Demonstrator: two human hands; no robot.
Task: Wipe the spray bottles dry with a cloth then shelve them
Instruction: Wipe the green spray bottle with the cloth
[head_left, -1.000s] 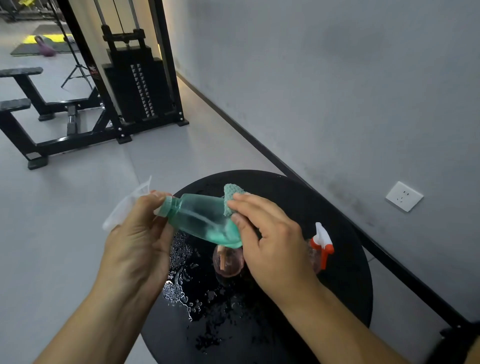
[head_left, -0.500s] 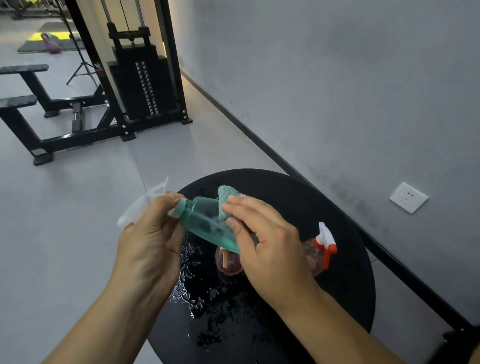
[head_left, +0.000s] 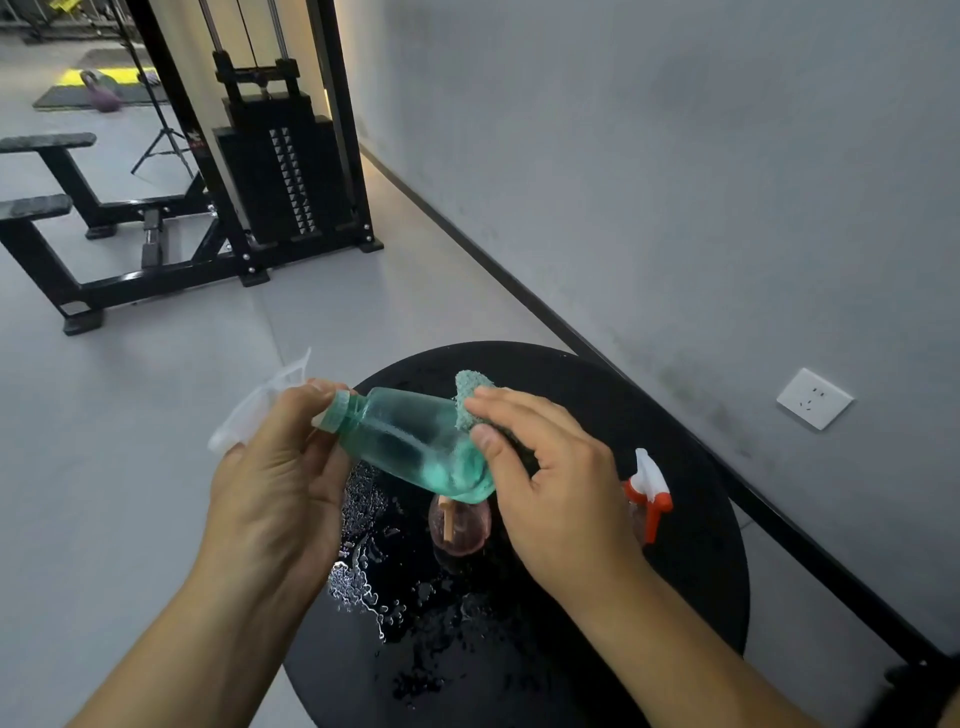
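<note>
A green translucent spray bottle (head_left: 410, 441) lies almost flat in the air above a round black table (head_left: 691, 582). My left hand (head_left: 275, 483) grips its white spray head and neck. My right hand (head_left: 550, 483) pinches a small green cloth (head_left: 467, 389) against the bottle's base end. A second spray bottle lies on the table under my hands: its pinkish clear body (head_left: 460, 525) shows below the green bottle, and its red and white spray head (head_left: 649, 488) shows right of my right hand.
Water drops and a puddle (head_left: 363, 571) cover the table's left and front part. A grey wall with a socket (head_left: 814, 398) runs along the right. A black weight machine (head_left: 280, 176) and bench frame (head_left: 47, 218) stand on the floor behind.
My right hand slid the cloth toward the bottle's neck and back to its base end. The bottle stays tilted in my left hand's grip.
</note>
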